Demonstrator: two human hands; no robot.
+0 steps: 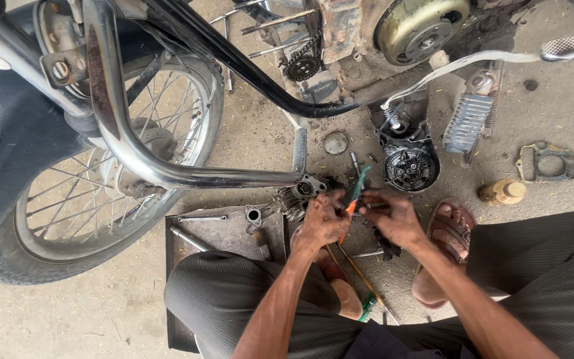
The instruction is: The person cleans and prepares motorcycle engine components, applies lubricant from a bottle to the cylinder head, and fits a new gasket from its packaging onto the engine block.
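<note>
Person squats beside a motorcycle, hands low over the concrete floor [267, 143]. Left hand [323, 219] curled tight around the orange-and-green pliers [355, 193], just right of the cylinder [298, 196]. Right hand [393, 216] half closed, fingertips pinching a small dark part beside the pliers; what part, cannot tell. Engine cover [410, 166] lies up-right of the cylinder. Front wheel [94, 179] stands well left of it. Metal tray [224, 233] with a spanner sits just down-left. Screwdriver [363, 282] lies below.
</note>
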